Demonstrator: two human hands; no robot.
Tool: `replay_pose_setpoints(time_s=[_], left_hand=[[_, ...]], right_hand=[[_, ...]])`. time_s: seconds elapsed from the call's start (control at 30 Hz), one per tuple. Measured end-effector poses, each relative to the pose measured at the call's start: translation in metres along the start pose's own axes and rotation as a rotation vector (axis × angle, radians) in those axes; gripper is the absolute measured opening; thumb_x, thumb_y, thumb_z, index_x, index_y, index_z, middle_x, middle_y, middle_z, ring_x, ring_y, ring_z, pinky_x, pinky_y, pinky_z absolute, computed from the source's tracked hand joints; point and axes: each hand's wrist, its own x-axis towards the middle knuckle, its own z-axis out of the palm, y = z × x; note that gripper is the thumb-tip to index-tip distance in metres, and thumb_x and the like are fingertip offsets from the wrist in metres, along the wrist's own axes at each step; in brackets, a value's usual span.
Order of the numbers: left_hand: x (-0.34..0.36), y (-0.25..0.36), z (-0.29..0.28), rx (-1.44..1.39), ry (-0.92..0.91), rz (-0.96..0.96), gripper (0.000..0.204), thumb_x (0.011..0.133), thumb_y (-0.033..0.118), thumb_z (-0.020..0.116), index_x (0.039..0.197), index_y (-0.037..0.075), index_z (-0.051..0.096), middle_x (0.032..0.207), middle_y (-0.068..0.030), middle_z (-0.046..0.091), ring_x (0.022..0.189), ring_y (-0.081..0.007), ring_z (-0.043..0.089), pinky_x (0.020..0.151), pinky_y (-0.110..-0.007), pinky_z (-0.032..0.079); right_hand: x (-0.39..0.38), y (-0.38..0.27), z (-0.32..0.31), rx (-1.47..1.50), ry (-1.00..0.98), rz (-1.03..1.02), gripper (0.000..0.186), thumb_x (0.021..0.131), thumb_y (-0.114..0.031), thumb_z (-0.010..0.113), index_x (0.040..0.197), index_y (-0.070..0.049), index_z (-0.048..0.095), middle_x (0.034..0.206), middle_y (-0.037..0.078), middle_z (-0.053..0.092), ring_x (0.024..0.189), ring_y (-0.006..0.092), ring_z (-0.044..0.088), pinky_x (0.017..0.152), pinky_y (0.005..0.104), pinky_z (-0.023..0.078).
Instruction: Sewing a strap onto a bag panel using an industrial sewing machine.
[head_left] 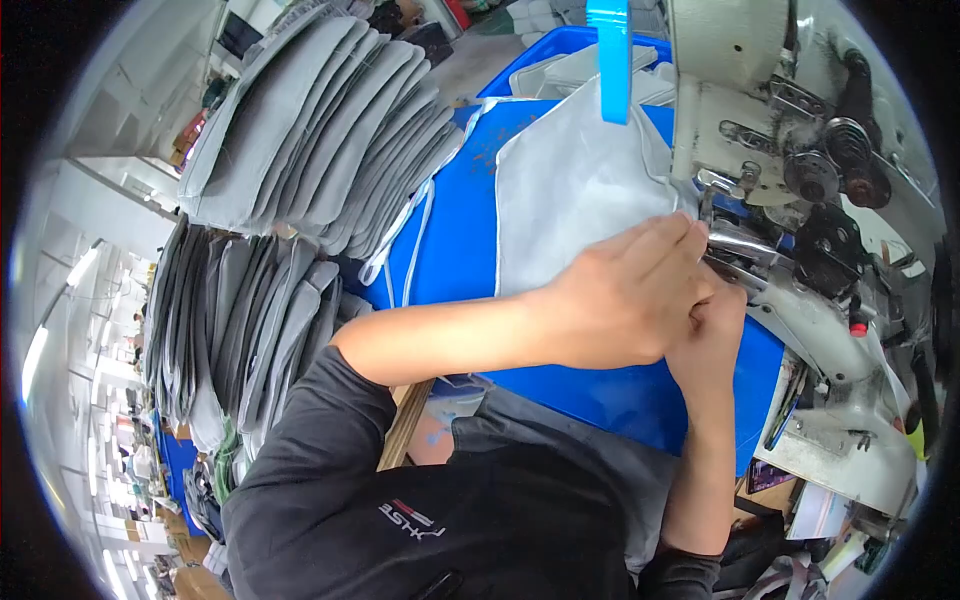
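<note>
A light grey fabric panel (570, 170) with a stitched edge lies flat on a blue work surface (460, 200), its right edge at the sewing machine (735, 130). My left hand (630, 285) reaches across over the panel's near part, fingers pressed together, fingertips on its edge beside the machine's needle area. Close against it, my right hand (710, 315) is closed with curled fingers at the machine's metal arm. What it grips is hidden behind the fingers and the left hand. A bright blue strip-shaped piece (612, 60) hangs over the panel's far end.
Tall stacks of grey fabric panels (290, 140) stand at the left, with more darker-edged panels (230, 320) below them. White tape (420, 215) trails along the table's left edge. A blue bin (560, 45) holding pale pieces is at the back. Machine rollers and levers (840, 170) crowd the right.
</note>
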Motion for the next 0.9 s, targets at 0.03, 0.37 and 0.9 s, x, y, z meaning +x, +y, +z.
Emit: replay_pose_setpoints(time_s=[0.03,0.37,0.9], left_hand=[[-0.007,-0.003,-0.006,0.004,-0.002,-0.004,0.024,0.076,0.014,0.070,0.091,-0.005,0.067,0.097,-0.0193,0.068,0.093,-0.0306,0.065,0.075,-0.033,0.055],[0.004,-0.089,0.036,-0.503,-0.197,-0.167,0.066,0.074,0.043,0.075,0.106,-0.011,0.054,0.110,-0.0284,0.058,0.107,-0.0469,0.052,0.095,-0.048,0.042],[0.004,-0.051,0.015,-0.395,-0.492,-0.578,0.057,0.094,0.043,0.052,0.106,-0.012,0.059,0.087,-0.0291,0.063,0.084,-0.0420,0.060,0.086,-0.044,0.042]], right_hand=[[-0.001,-0.004,-0.001,0.003,-0.004,-0.002,0.011,0.083,-0.001,0.063,0.073,0.002,0.060,0.054,0.015,0.057,0.046,0.0266,0.060,0.046,0.0332,0.046],[-0.001,-0.015,0.002,0.119,-0.007,0.307,0.017,0.092,-0.001,0.057,0.076,0.001,0.061,0.050,0.005,0.055,0.040,0.0118,0.056,0.041,0.0251,0.042],[0.005,-0.017,-0.025,0.206,0.017,0.383,0.018,0.097,-0.002,0.054,0.082,0.001,0.064,0.058,-0.006,0.052,0.048,0.0009,0.044,0.043,0.0209,0.032]])
